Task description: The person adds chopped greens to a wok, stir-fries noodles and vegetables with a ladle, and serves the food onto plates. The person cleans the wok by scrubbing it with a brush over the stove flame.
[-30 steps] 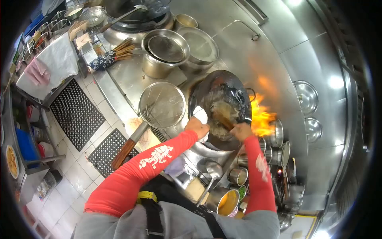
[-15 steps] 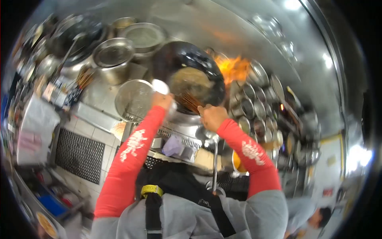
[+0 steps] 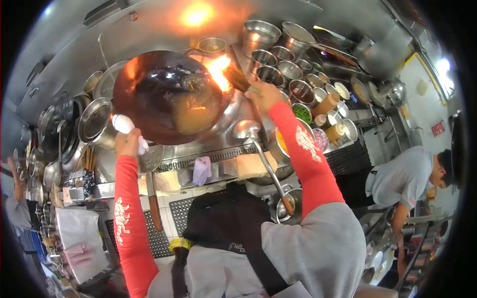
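Note:
My left hand (image 3: 128, 142) is closed around a folded white cloth (image 3: 122, 124) against the near left edge of a large dark wok (image 3: 149, 104). The wok is tilted, with brownish liquid (image 3: 196, 113) pooled toward its right side. In my right hand (image 3: 267, 95) is a bamboo wok brush (image 3: 237, 79), its bristles beyond the wok's right rim and beside a bright flame (image 3: 217, 70). Whether the bristles touch anything is hidden by the glare. A metal ladle (image 3: 247, 129) lies below my right hand, its handle slanting toward me.
Several metal containers (image 3: 289, 70) crowd the right side, with chopped greens (image 3: 302, 113) in one and squeeze bottles (image 3: 325, 105) nearby. A purple cloth (image 3: 201, 170) hangs at the stove's front edge. A wooden-handled strainer (image 3: 154, 208) juts toward me. Another person (image 3: 402, 174) bends over at right.
The wok has tilted up and shifted left with my left hand and the cloth. My right hand has lifted the brush out of the wok to the right. The view has turned right.

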`<state>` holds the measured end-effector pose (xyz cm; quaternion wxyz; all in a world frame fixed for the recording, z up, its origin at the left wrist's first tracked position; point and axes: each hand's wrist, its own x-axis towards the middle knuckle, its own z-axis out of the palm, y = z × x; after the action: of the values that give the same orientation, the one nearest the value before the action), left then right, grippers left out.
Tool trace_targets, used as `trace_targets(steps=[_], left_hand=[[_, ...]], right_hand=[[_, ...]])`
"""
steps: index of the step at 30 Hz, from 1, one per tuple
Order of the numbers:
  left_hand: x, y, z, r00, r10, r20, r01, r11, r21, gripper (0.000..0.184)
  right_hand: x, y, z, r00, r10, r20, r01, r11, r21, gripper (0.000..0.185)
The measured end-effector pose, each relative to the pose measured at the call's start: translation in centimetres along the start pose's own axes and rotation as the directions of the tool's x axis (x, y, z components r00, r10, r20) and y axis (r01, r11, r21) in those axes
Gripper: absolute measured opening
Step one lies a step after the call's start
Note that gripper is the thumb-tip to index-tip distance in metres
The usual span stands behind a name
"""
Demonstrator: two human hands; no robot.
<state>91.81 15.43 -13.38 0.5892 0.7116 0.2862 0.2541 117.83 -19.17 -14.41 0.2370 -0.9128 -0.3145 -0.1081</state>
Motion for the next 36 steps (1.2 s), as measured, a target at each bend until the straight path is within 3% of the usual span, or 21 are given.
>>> trace_targets(steps=[3, 5, 7, 8, 12, 15, 17, 20, 23, 26, 28, 30, 33, 35, 36], left_hand=[[1.2, 1.2, -0.5, 0.998, 0.046, 0.043, -0.054, 0.976, 0.213, 0.022], [1.8, 1.6, -0.4, 0.985, 0.171, -0.029, -0.139, 0.876, 0.462, 0.031], [2.8, 1.4, -0.1, 0.981, 0.173, -0.085, -0.096, 0.821, 0.563, 0.042], [2.7, 1.9, 0.1, 0.988, 0.134, -0.079, -0.065, 0.815, 0.576, 0.048], [2.6, 2.9, 1.1, 0.963, 0.242, -0.119, -0.1, 0.73, 0.677, 0.053], [1.4, 4.1, 1.7, 0.949, 0.288, -0.132, -0.123, 0.719, 0.684, 0.051], [0.9, 3.9, 1.8, 0.93, 0.339, -0.143, -0.157, 0.718, 0.678, 0.05], [-0.1, 3.9, 2.1, 0.927, 0.347, -0.142, -0.165, 0.718, 0.676, 0.051], [-0.6, 3.9, 2.4, 0.922, 0.372, -0.109, -0.21, 0.716, 0.666, 0.051], [-1.4, 4.4, 3.0, 0.894, 0.437, -0.094, -0.268, 0.693, 0.669, 0.053], [-2.6, 5.3, 3.4, 0.899, 0.434, -0.063, -0.278, 0.675, 0.684, 0.062], [-4.0, 3.6, 3.1, 0.832, 0.555, 0.018, -0.422, 0.612, 0.668, 0.07], [-7.2, -1.0, 2.2, 0.775, 0.623, 0.109, -0.549, 0.577, 0.604, 0.08], [-8.4, -3.4, 1.2, 0.704, 0.693, 0.154, -0.616, 0.489, 0.617, 0.08], [-8.1, -3.8, 1.2, 0.712, 0.689, 0.137, -0.614, 0.516, 0.597, 0.079]], right_hand=[[-1.6, 3.1, 2.0, 0.993, 0.074, -0.087, -0.06, 0.986, 0.153, 0.051], [-2.6, 3.8, 2.0, 0.989, 0.113, -0.097, -0.092, 0.977, 0.191, 0.052], [-3.3, 4.5, 2.0, 0.988, 0.132, -0.086, -0.115, 0.976, 0.183, 0.053], [-3.5, 4.9, 2.1, 0.988, 0.133, -0.074, -0.12, 0.98, 0.159, 0.053], [-3.0, 5.8, 4.6, 0.982, 0.186, 0.018, -0.186, 0.972, 0.145, 0.052], [-4.5, 6.2, 9.3, 0.957, 0.213, 0.195, -0.237, 0.966, 0.107, 0.05], [-6.8, 2.4, 8.3, 0.939, 0.185, 0.289, -0.197, 0.98, 0.014, 0.049], [-7.4, 0.8, 2.3, 0.936, 0.08, 0.343, -0.094, 0.995, 0.025, 0.045], [-5.7, 0.7, -1.2, 0.967, 0.14, 0.211, -0.151, 0.988, 0.038, 0.044], [-3.4, 3.0, -0.6, 0.994, 0.109, 0.015, -0.11, 0.983, 0.144, 0.046], [-1.9, 3.5, 1.6, 0.968, 0.248, 0.033, -0.246, 0.924, 0.291, 0.047], [-1.1, 4.0, 5.5, 0.924, 0.374, 0.082, -0.362, 0.783, 0.506, 0.047], [-2.5, 5.2, 14.4, 0.918, 0.312, -0.246, -0.09, 0.766, 0.636, 0.051], [-3.7, 3.2, 15.4, 0.89, 0.372, -0.262, -0.124, 0.753, 0.647, 0.05], [-4.8, 2.4, 15.3, 0.871, 0.415, -0.262, -0.158, 0.742, 0.651, 0.05]])
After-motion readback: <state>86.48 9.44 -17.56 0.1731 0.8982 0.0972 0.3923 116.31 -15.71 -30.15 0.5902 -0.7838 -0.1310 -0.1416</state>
